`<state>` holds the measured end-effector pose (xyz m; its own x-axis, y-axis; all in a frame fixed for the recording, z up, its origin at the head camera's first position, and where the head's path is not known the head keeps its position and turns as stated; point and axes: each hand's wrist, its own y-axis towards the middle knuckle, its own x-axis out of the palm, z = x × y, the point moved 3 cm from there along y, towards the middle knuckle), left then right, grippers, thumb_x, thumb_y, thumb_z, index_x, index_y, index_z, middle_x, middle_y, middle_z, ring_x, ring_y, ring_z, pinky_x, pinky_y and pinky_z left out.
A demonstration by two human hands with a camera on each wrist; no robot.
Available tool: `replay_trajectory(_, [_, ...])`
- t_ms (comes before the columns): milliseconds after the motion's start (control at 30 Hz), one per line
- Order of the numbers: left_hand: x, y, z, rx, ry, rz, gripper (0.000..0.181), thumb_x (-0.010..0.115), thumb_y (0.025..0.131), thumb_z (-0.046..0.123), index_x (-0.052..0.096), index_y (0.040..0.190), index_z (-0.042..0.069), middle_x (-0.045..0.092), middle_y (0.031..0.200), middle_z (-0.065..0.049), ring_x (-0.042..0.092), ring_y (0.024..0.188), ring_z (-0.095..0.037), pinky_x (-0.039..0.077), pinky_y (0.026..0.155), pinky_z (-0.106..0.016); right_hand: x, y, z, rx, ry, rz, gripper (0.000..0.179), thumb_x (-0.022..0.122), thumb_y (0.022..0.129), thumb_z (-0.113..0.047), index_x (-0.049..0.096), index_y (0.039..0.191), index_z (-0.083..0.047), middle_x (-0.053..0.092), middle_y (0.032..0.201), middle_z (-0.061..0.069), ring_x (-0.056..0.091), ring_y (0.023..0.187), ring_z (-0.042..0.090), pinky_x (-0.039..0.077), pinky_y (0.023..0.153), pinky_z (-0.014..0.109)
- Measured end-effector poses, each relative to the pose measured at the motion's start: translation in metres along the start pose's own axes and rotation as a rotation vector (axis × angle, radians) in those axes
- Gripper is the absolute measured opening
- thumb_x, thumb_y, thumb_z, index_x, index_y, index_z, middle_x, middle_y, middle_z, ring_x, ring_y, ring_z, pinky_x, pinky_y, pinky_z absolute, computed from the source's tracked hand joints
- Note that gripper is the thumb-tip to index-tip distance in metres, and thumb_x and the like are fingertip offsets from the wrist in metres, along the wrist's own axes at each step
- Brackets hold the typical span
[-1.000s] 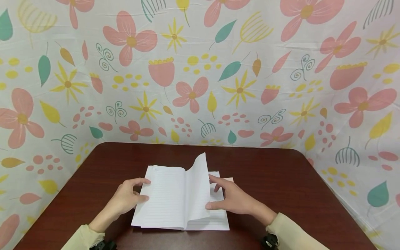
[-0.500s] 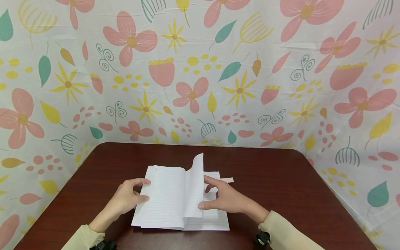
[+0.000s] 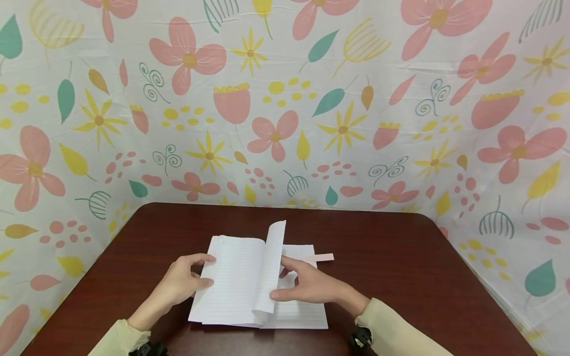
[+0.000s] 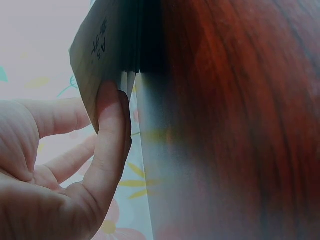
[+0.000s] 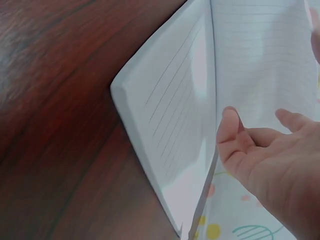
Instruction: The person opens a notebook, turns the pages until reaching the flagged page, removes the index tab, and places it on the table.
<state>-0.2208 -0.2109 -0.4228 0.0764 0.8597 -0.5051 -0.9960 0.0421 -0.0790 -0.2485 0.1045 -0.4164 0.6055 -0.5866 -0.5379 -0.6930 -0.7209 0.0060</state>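
An open lined notebook (image 3: 233,277) lies on the table, with one page (image 3: 272,269) raised and curling leftward. My left hand (image 3: 180,279) grips the notebook's left edge, thumb on top of the paper. In the left wrist view, fingers press against the outer cover (image 4: 90,60), which bears dark handwriting. My right hand (image 3: 311,282) holds the raised page by its free edge, thumb tip over the edge and index fingertip hidden behind the paper. The right wrist view shows bent fingers beside the lined sheet (image 5: 265,55).
A pale pink paper strip (image 3: 324,257) sticks out past the notebook's right side. Dark reddish-brown tabletop (image 3: 392,262) surrounds the notebook. Behind the table hangs a flower-patterned cloth (image 3: 276,74). Black straps sit on both wrists.
My right hand has moved left, carrying the raised page further over. More of the lined page beneath and of the pink strip now shows. My left hand has stayed in place.
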Motion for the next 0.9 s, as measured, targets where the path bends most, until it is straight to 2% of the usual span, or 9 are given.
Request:
replay_trajectory(67, [0.000,0.000,0.000,-0.001,-0.001,-0.001,0.049,0.083,0.084,-0.003,0.070,0.131,0.003,0.055,0.141,-0.026,0.069,0.078,-0.021,0.058,0.063,-0.040,0.002,0.002,-0.001,0.012,0.005,-0.001,0.061,0.079,0.095,-0.038,0.054,0.150,-0.026,0.063,0.125,-0.008,0.058,0.118,0.032,0.054,0.076,0.031])
replay_trajectory(200, [0.001,0.000,0.000,-0.003,0.004,0.001,0.048,0.083,0.084,-0.003,0.070,0.130,0.003,0.056,0.142,-0.026,0.070,0.077,-0.021,0.058,0.063,-0.040,0.006,0.005,-0.003,0.029,0.017,-0.008,0.078,0.078,0.097,-0.037,0.041,0.163,-0.019,0.055,0.147,-0.005,0.058,0.121,0.028,0.053,0.085,0.032])
replay_trajectory(300, [0.001,0.000,0.000,-0.007,0.008,0.005,0.048,0.083,0.084,-0.003,0.071,0.130,0.003,0.057,0.142,-0.026,0.070,0.077,-0.020,0.058,0.063,-0.040,0.008,0.007,-0.006,0.025,0.005,-0.012,0.078,0.076,0.099,-0.039,0.038,0.164,-0.019,0.048,0.158,0.000,0.059,0.122,0.026,0.052,0.085,0.032])
replay_trajectory(500, [0.001,0.000,0.000,-0.008,0.004,0.005,0.047,0.083,0.085,-0.003,0.071,0.130,0.003,0.062,0.137,-0.021,0.070,0.075,-0.021,0.057,0.062,-0.040,0.012,0.011,-0.008,0.020,0.003,-0.008,0.069,0.069,0.102,-0.044,0.042,0.163,-0.023,0.049,0.156,0.000,0.058,0.120,0.025,0.051,0.086,0.033])
replay_trajectory(733, [0.001,0.000,-0.002,0.002,0.010,0.002,0.048,0.083,0.085,-0.002,0.070,0.131,0.003,0.059,0.141,-0.023,0.070,0.076,-0.020,0.058,0.063,-0.039,0.016,0.014,-0.004,0.040,-0.021,0.000,0.078,0.081,0.094,-0.039,0.045,0.161,-0.023,0.053,0.147,-0.002,0.055,0.115,0.024,0.047,0.065,0.026])
replay_trajectory(833, [0.001,0.000,-0.002,0.006,0.008,0.004,0.049,0.083,0.085,-0.003,0.070,0.132,0.002,0.056,0.142,-0.026,0.069,0.075,-0.020,0.058,0.062,-0.039,0.018,0.016,-0.004,0.019,-0.042,-0.005,0.079,0.083,0.093,-0.038,0.046,0.160,-0.020,0.052,0.149,0.000,0.055,0.114,0.025,0.048,0.069,0.027])
replay_trajectory(900, [0.001,0.000,-0.002,0.009,0.006,0.005,0.049,0.083,0.085,-0.004,0.069,0.132,0.002,0.056,0.141,-0.026,0.069,0.075,-0.020,0.058,0.062,-0.039,0.019,0.018,-0.003,0.004,-0.058,-0.008,0.080,0.083,0.092,-0.038,0.046,0.160,-0.018,0.051,0.151,0.000,0.054,0.114,0.024,0.049,0.077,0.030])
